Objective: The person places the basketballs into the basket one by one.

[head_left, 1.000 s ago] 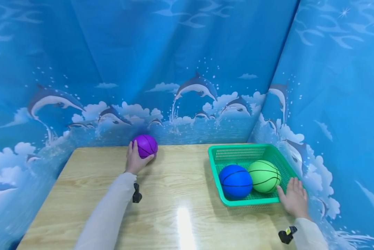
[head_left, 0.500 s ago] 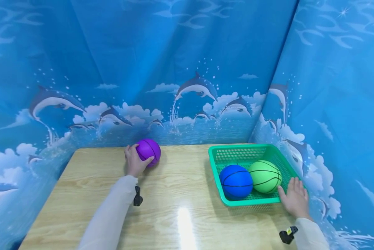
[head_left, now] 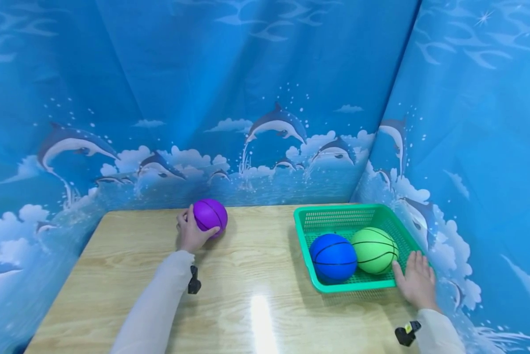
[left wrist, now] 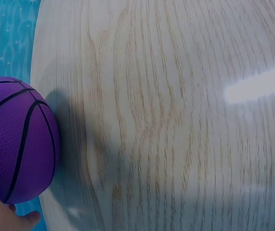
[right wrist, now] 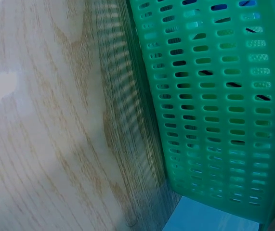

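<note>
My left hand grips a small purple basketball near the table's far edge, thumb on the near side and fingers round its left. In the left wrist view, the purple basketball shows at the left edge with parts of the hand above and below it. On the right stands a green plastic basket holding a blue basketball and a light green basketball, side by side. My right hand rests with straight fingers at the basket's near right corner.
The wooden table reaches back to a blue curtain printed with dolphins. A second curtain panel runs close along the right side. The perforated wall of the basket fills much of the right wrist view.
My left hand has brought the purple basketball a little closer and slightly to the right, with almost no movement in the last half second. The right hand and basket stay in place.
</note>
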{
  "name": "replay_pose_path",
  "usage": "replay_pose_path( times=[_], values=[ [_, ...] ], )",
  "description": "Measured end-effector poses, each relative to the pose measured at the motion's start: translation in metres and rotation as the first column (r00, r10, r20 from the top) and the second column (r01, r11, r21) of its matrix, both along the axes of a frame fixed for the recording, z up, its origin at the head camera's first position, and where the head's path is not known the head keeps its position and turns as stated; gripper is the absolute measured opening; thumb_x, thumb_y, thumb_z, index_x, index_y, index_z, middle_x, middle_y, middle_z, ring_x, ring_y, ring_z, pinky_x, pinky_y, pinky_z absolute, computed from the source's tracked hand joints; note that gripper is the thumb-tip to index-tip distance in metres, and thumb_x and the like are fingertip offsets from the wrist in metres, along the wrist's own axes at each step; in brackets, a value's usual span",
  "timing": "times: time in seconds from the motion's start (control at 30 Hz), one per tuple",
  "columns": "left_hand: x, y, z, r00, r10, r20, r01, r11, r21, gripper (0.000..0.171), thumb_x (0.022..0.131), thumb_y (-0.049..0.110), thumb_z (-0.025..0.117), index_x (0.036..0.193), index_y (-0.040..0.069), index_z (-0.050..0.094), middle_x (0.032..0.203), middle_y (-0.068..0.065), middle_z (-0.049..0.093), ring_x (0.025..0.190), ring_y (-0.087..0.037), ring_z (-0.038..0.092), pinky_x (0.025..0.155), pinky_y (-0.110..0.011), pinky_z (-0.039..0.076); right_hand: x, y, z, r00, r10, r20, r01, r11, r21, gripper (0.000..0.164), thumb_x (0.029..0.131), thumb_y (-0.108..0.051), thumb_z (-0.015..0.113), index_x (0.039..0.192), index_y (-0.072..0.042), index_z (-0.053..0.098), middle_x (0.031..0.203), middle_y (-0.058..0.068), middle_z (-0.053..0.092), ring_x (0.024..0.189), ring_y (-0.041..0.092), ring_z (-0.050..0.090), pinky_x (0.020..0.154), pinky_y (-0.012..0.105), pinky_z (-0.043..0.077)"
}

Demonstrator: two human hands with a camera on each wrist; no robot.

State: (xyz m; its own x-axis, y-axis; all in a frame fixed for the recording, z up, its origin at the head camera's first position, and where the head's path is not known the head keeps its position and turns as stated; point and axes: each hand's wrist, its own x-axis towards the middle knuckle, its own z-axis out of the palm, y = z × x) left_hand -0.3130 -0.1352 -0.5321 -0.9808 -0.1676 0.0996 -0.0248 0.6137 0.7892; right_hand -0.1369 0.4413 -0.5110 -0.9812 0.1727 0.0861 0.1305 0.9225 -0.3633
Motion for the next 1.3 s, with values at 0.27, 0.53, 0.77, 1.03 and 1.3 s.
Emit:
replay_pose_path(
  times=[0.27,0.53,0.77,1.03,1.3],
  values=[
    [0.003,-0.002,-0.002,0.999,-0.041,-0.013,0.042,0.997,0.069,0.112,0.071,0.028,0.085,0.152,0.007,0.010,0.152,-0.027,0.016,0.133,-0.050,0.028,0.105,-0.064,0.032,-0.002,0.001,-0.001,1.000,-0.009,0.009,0.009,1.000,0.004,0.078,0.104,-0.046,0.020,0.144,0.017,-0.004,0.148,0.041,-0.010,0.136,0.055,-0.013,0.107,0.068,-0.008],
    [0.010,0.000,-0.011,0.998,-0.006,-0.055,0.010,0.997,0.075,0.111,0.072,0.028,0.085,0.155,0.019,0.012,0.154,-0.023,0.018,0.133,-0.050,0.032,0.103,-0.063,0.035,-0.001,0.001,-0.003,1.000,-0.007,0.012,0.007,1.000,0.003,0.080,0.103,-0.047,0.021,0.144,0.017,-0.004,0.148,0.041,-0.010,0.136,0.055,-0.013,0.107,0.068,-0.007],
    [0.014,0.012,-0.001,0.995,-0.010,-0.098,0.021,0.993,0.112,0.106,0.072,0.029,0.085,0.153,0.015,0.020,0.151,-0.022,0.024,0.131,-0.046,0.036,0.102,-0.061,0.037,0.001,0.002,-0.005,1.000,-0.014,0.004,0.014,1.000,-0.004,0.079,0.103,-0.047,0.020,0.144,0.017,-0.004,0.147,0.041,-0.010,0.136,0.055,-0.014,0.107,0.068,-0.009],
    [0.009,0.050,0.032,0.972,-0.095,-0.214,0.133,0.976,0.172,0.104,0.070,0.035,0.086,0.152,0.017,0.025,0.150,-0.017,0.031,0.129,-0.040,0.041,0.099,-0.056,0.043,0.001,0.003,-0.002,1.000,-0.016,0.005,0.016,1.000,0.004,0.078,0.104,-0.045,0.019,0.144,0.017,-0.005,0.147,0.041,-0.010,0.136,0.054,-0.014,0.107,0.068,-0.008],
    [0.017,0.115,0.074,0.951,-0.186,-0.247,0.243,0.944,0.222,0.105,0.068,0.036,0.087,0.152,0.026,0.025,0.151,-0.011,0.031,0.129,-0.037,0.043,0.099,-0.050,0.045,-0.002,0.000,-0.001,1.000,-0.015,-0.003,0.015,1.000,-0.003,0.079,0.103,-0.047,0.017,0.145,0.016,-0.005,0.148,0.040,-0.010,0.137,0.053,-0.014,0.107,0.067,-0.009]
  ],
)
